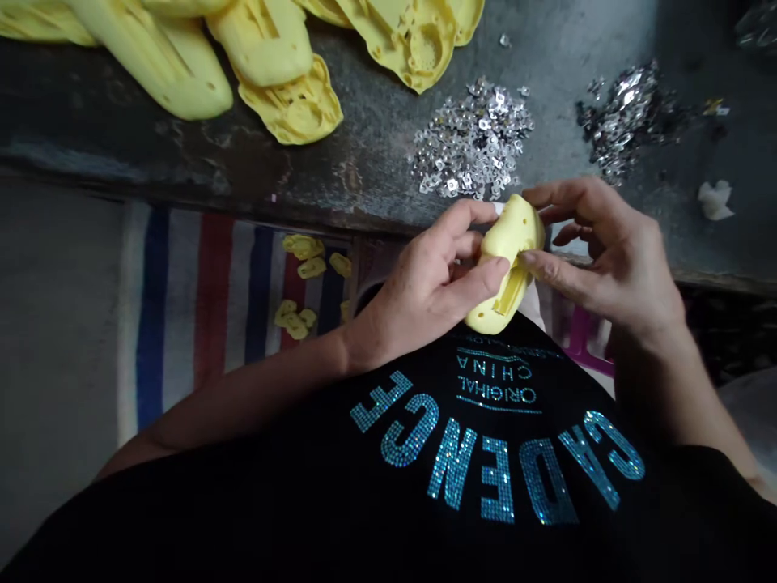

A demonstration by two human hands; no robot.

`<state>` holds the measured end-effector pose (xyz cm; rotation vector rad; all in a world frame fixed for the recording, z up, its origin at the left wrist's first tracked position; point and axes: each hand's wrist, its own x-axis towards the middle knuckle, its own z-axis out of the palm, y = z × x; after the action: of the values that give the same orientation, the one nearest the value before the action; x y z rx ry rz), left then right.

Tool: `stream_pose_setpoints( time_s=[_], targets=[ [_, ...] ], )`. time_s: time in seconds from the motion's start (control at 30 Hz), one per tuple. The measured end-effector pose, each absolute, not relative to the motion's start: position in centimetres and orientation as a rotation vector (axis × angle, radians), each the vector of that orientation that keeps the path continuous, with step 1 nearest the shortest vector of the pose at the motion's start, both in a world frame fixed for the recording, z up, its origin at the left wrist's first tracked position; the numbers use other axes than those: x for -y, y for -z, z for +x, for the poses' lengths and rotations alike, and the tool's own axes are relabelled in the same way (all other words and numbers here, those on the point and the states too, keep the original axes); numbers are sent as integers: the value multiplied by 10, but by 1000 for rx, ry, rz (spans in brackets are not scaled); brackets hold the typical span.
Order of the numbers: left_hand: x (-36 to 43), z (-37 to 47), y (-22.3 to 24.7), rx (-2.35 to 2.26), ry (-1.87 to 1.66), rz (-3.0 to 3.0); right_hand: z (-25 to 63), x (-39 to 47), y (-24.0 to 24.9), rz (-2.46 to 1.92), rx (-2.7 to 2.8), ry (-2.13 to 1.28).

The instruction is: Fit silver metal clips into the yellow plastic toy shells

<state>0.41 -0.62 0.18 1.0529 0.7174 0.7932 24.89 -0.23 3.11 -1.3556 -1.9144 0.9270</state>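
A yellow plastic housing (513,231), rounded with a long slot and small holes, is held tilted just off the table's front edge. My left hand (434,271) grips its left side, the thumb lying on the face beside the slot. At its right, my right hand (607,251) has the thumb tip at the slot and the index finger by the upper end. Whether a small part sits under the right thumb cannot be made out. Just beyond the housing, a pile of small shiny metal pieces (477,138) lies on the dark table (364,174).
More yellow housings (170,65) and open half shells (297,105) lie at the back left. A second pile of metal pieces (625,113) and a crumpled white scrap (716,200) are on the right. Below the table, small yellow parts (295,318) rest on a striped sheet (212,291).
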Motion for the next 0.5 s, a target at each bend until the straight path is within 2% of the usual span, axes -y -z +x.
stream_pose_setpoints(
  time_s=[0.17,0.4,0.5],
  targets=[
    [8,9,-7,-772,-763,1242,249,7,-20,-1354,1915,-789],
    [2,7,-19,-675,-673,1494,254,38,18,-1316,1622,-582],
    [-1,9,-20,-620,-710,1698,263,46,29,-1361,1775,-440]
  ],
)
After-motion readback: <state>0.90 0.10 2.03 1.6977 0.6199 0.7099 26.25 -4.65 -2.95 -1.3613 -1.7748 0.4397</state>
